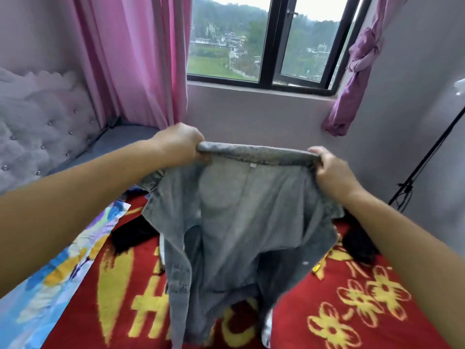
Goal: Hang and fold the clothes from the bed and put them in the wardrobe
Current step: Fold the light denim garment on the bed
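Grey garment (241, 222) hangs below my grip: left hand (180, 143) and right hand (332, 172) each clench collar ends, body drooping onto red blanket (352, 311).

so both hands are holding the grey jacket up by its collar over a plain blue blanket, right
Not quite: the blanket is red with yellow flowers and lettering, not plain blue. The head view shows it under the garment. The rest holds: the left hand and right hand each grip an end of the collar, holding the grey jacket up over the bed.
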Demonstrator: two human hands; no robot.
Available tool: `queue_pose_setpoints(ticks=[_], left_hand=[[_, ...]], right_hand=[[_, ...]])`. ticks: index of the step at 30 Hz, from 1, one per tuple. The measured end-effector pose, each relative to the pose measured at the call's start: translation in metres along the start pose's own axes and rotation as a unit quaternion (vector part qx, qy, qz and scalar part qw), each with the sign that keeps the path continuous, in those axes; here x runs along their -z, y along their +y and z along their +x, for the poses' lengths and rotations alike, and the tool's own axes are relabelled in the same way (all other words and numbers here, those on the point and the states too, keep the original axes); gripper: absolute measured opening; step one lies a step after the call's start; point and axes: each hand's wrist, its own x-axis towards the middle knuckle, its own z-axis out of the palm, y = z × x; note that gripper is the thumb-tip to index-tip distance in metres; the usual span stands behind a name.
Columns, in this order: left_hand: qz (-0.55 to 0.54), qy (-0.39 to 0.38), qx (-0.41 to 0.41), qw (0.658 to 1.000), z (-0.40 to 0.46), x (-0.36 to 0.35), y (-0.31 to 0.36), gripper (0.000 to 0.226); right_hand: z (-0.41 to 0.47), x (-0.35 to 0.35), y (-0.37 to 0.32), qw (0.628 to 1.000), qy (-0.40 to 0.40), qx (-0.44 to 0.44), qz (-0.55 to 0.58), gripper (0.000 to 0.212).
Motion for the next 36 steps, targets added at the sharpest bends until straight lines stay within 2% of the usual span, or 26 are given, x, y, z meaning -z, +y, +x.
queue_pose_setpoints(ticks=[2, 3, 5, 7, 9, 10, 11, 12, 13, 14, 16, 17, 18, 19, 20, 22, 23, 24, 26, 28, 30, 31, 33, 36], left_hand=[[0.055, -0.040, 0.020, 0.997, 0.001, -0.006, 0.001, 0.031], [0.070, -0.037, 0.021, 0.997, 0.003, -0.005, 0.001, 0.035], [0.069, -0.048, 0.029, 0.996, 0.007, 0.005, -0.004, 0.040], [-0.018, -0.106, 0.046, 0.993, 0.007, 0.017, -0.013, 0.038], [-0.157, -0.158, 0.074, 0.972, 0.009, 0.019, -0.016, 0.026], [-0.221, -0.165, 0.081, 0.958, 0.011, 0.018, -0.013, 0.024], [-0.287, -0.156, 0.092, 0.941, 0.012, 0.016, -0.007, 0.024], [-0.362, -0.137, 0.112, 0.915, 0.015, 0.013, 0.001, 0.024], [-0.452, -0.118, 0.136, 0.874, 0.017, 0.013, 0.008, 0.023], [-0.544, -0.103, 0.157, 0.818, 0.019, 0.014, 0.014, 0.023], [-0.681, -0.085, 0.151, 0.712, 0.023, 0.018, 0.017, 0.022], [-0.718, -0.082, 0.135, 0.678, 0.025, 0.020, 0.015, 0.016], [-0.726, -0.081, 0.113, 0.674, 0.026, 0.023, 0.012, 0.009], [-0.709, -0.078, 0.085, 0.696, 0.025, 0.026, 0.009, 0.006], [-0.661, -0.071, 0.060, 0.745, 0.024, 0.027, 0.006, 0.012], [-0.474, -0.025, 0.025, 0.880, 0.022, 0.023, 0.003, 0.024], [-0.355, 0.024, 0.012, 0.935, 0.021, 0.019, 0.003, 0.027], [-0.249, 0.087, -0.005, 0.965, 0.021, 0.014, 0.002, 0.025], [-0.127, 0.176, -0.025, 0.976, 0.021, 0.010, 0.002, 0.017], [-0.083, 0.218, -0.025, 0.972, 0.021, 0.013, 0.000, 0.028], [-0.071, 0.247, -0.046, 0.965, 0.021, 0.019, -0.001, 0.030], [-0.084, 0.259, -0.066, 0.960, 0.022, 0.023, -0.001, 0.026], [-0.150, 0.295, -0.102, 0.938, 0.021, 0.033, 0.002, 0.018], [-0.261, 0.355, -0.150, 0.885, 0.021, 0.048, 0.006, 0.019]], right_hand=[[0.016, 0.024, -0.015, 0.997, 0.050, 0.051, -0.017, 0.033], [0.022, 0.036, -0.024, 0.995, 0.047, 0.081, -0.037, 0.030], [0.028, 0.060, -0.038, 0.985, -0.048, 0.127, -0.109, 0.034], [0.031, 0.076, -0.050, 0.945, -0.181, 0.123, -0.244, 0.037], [0.034, 0.081, -0.059, 0.892, -0.234, 0.099, -0.374, 0.028], [0.034, 0.080, -0.064, 0.892, -0.234, 0.078, -0.380, 0.020], [0.033, 0.078, -0.070, 0.916, -0.229, 0.043, -0.328, 0.013], [0.033, 0.076, -0.075, 0.951, -0.217, -0.007, -0.219, 0.014], [0.033, 0.073, -0.078, 0.975, -0.200, -0.068, -0.062, 0.020], [0.032, 0.071, -0.082, 0.971, -0.179, -0.124, 0.099, 0.026], [0.029, 0.072, -0.083, 0.918, -0.148, -0.165, 0.328, 0.027], [0.027, 0.074, -0.083, 0.900, -0.148, -0.154, 0.381, 0.022], [0.026, 0.077, -0.081, 0.895, -0.154, -0.130, 0.397, 0.014], [0.024, 0.081, -0.081, 0.903, -0.160, -0.103, 0.385, 0.008], [0.023, 0.084, -0.078, 0.922, -0.159, -0.072, 0.345, 0.011], [0.023, 0.085, -0.071, 0.970, -0.138, 0.002, 0.198, 0.033], [0.023, 0.083, -0.069, 0.989, -0.105, 0.037, 0.103, 0.037], [0.024, 0.081, -0.067, 0.996, -0.054, 0.070, 0.020, 0.035], [0.023, 0.078, -0.067, 0.990, 0.046, 0.113, -0.075, 0.027], [0.024, 0.078, -0.066, 0.972, 0.122, 0.129, -0.154, 0.030], [0.029, 0.078, -0.061, 0.958, 0.157, 0.141, -0.192, 0.033], [0.032, 0.081, -0.059, 0.963, 0.160, 0.141, -0.164, 0.033], [0.036, 0.088, -0.059, 0.979, 0.156, 0.129, -0.029, 0.028], [0.035, 0.093, -0.062, 0.958, 0.154, 0.157, 0.182, 0.014]])
